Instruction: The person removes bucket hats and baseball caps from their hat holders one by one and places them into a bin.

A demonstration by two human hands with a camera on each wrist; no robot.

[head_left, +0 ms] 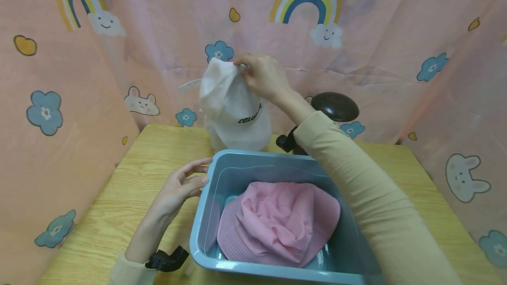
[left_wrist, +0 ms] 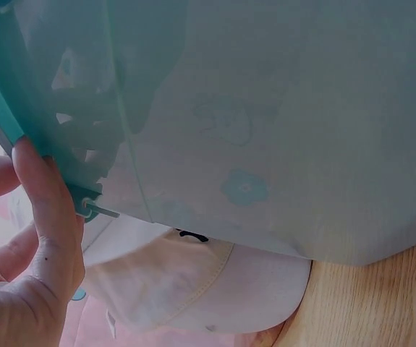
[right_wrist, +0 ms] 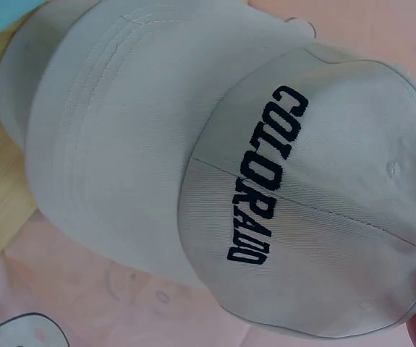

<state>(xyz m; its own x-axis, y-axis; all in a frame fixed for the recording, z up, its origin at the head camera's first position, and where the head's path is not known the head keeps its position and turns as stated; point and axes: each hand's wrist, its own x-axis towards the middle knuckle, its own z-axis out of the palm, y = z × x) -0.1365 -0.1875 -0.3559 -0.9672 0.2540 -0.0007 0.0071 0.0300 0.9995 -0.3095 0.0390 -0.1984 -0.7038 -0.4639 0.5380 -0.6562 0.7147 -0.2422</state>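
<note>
My right hand (head_left: 263,76) pinches the crown of a white baseball cap (head_left: 222,91) behind the basin. Dark lettering reading COLORADO runs across the cap's front, with its brim pointing downward. Under that brim shows the edge of a second pale brim (right_wrist: 19,79). My left hand (head_left: 180,188) touches the left rim of a blue plastic basin (head_left: 200,228), fingers loosely extended. Inside the basin lies a crumpled pink bucket hat (head_left: 281,223) with stitched rows on its brim.
The basin stands on a wood-grain table (head_left: 158,162). A dark, glossy oval object (head_left: 334,107) rises at the back right, partly behind my right forearm. A pink patterned curtain (head_left: 166,21) hangs behind the table and along its sides.
</note>
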